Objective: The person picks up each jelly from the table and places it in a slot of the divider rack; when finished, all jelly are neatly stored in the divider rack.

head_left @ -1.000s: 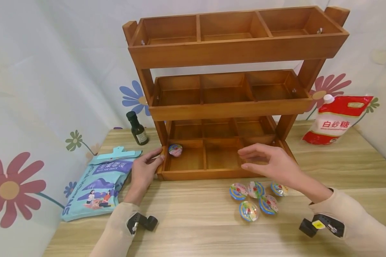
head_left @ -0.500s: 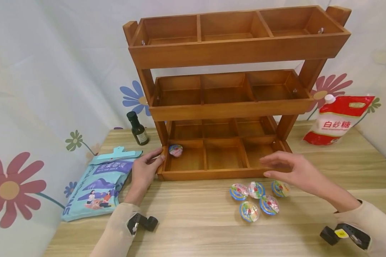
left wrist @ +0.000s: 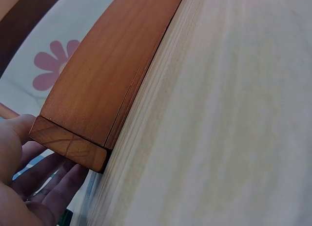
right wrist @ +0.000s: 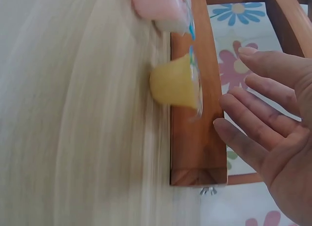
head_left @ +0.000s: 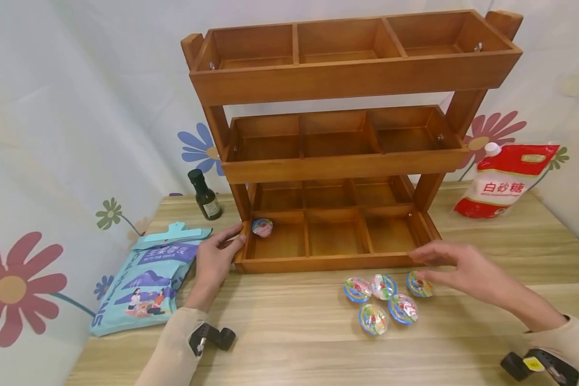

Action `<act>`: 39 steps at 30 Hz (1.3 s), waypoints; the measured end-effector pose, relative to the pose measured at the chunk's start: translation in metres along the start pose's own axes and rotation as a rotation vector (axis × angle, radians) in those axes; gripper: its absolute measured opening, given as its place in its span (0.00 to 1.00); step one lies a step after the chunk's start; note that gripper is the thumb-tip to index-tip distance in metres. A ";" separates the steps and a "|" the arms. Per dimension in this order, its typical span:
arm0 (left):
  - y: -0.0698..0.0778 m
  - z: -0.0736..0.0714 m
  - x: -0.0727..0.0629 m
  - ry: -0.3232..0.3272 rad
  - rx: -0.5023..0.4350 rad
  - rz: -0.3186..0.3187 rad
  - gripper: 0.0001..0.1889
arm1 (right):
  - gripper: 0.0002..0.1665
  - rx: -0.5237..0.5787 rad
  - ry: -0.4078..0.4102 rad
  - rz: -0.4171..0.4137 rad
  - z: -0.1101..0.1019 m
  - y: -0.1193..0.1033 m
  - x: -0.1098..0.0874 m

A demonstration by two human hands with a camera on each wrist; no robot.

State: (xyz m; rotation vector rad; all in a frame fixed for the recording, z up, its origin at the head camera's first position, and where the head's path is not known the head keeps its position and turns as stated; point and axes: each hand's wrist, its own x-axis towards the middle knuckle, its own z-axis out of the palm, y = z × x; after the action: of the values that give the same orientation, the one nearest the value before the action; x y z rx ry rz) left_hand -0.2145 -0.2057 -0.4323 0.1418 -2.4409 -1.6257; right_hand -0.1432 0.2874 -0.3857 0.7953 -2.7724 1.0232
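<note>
A three-tier wooden rack (head_left: pixel 344 168) stands on the table, its tiers split into compartments. My left hand (head_left: pixel 215 261) holds the rack's lower left front corner; in the left wrist view the thumb lies at the edge and the fingers along the outer side. One jelly cup (head_left: pixel 262 228) sits in the bottom tier's front left compartment. Several more jelly cups (head_left: pixel 373 319) with shiny printed lids lie before the rack. My right hand (head_left: pixel 465 268), fingers apart, hovers by the rightmost cup (head_left: pixel 420 284). In the right wrist view, a yellow jelly cup (right wrist: pixel 173 82) shows beside the fingers, with a gap.
Left of the rack lie a blue nut snack bag (head_left: pixel 149 284) with a clip (head_left: pixel 176 232) and a dark green bottle (head_left: pixel 205 195). A red and white sugar pouch (head_left: pixel 504 182) stands at the right. Flower-printed cloth hangs behind the table.
My right hand has moved right and slightly down, from over the bottom tier to beside the rightmost jelly cup. The left hand stays at the rack's corner.
</note>
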 end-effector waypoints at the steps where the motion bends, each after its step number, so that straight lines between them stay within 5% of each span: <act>1: 0.000 0.000 0.000 0.000 0.001 -0.005 0.18 | 0.22 -0.003 -0.006 0.008 0.000 0.001 -0.001; 24: -0.002 -0.001 0.000 -0.003 0.008 -0.016 0.19 | 0.27 0.076 -0.161 0.041 0.001 0.019 -0.019; 39: 0.000 0.000 0.001 -0.007 0.010 -0.006 0.18 | 0.32 0.081 -0.149 0.044 0.009 0.021 -0.022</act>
State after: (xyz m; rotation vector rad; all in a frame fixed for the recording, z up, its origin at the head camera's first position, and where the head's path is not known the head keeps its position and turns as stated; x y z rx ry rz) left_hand -0.2155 -0.2057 -0.4325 0.1457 -2.4559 -1.6197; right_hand -0.1342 0.3050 -0.4107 0.8573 -2.9008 1.1347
